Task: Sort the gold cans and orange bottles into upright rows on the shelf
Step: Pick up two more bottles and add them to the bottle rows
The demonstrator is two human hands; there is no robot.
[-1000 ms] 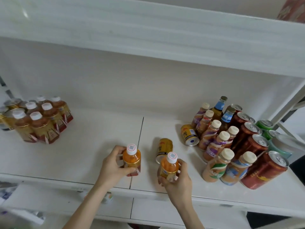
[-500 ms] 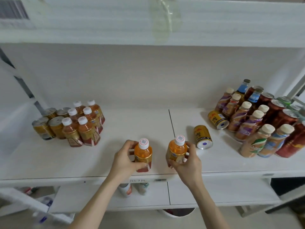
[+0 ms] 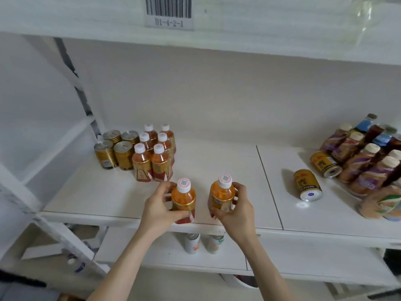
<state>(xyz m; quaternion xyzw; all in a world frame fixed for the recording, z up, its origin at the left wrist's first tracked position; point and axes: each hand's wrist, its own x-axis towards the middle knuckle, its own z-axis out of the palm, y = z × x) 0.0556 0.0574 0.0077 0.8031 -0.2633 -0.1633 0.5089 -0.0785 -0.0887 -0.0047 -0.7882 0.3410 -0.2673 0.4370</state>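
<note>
We see the left hand [image 3: 159,208] with its fingers and thumb curled round an orange bottle [image 3: 183,198], which it grips at the label, below the white cap. The right hand [image 3: 235,210] grips a second orange bottle [image 3: 223,195] in the same way, the thumb on the near side and the fingers on the far side. Both bottles are upright and stand close to each other but do not touch, near the front edge of the white shelf [image 3: 227,157]; we cannot tell if their bottoms rest on the board or are a little above it. Behind the left hand, toward the left end of the shelf, six more orange bottles [image 3: 155,153] stand upright in two rows of three, and the nearest of them is just beside the fingers of this hand. To the left of these rows, touching them, four gold cans [image 3: 117,148] stand upright in a square. Well apart to the right, past the seam in the board, one gold can [image 3: 307,185] lies on its side with the bottom toward us, and another lying gold can [image 3: 325,164] is behind it, against a group of mixed drinks [image 3: 364,164] with purple and blue labels. On the edge of the upper shelf there is a barcode label [image 3: 169,13]. Under the hands, on the lower shelf, two more containers [image 3: 192,243] stand.
</note>
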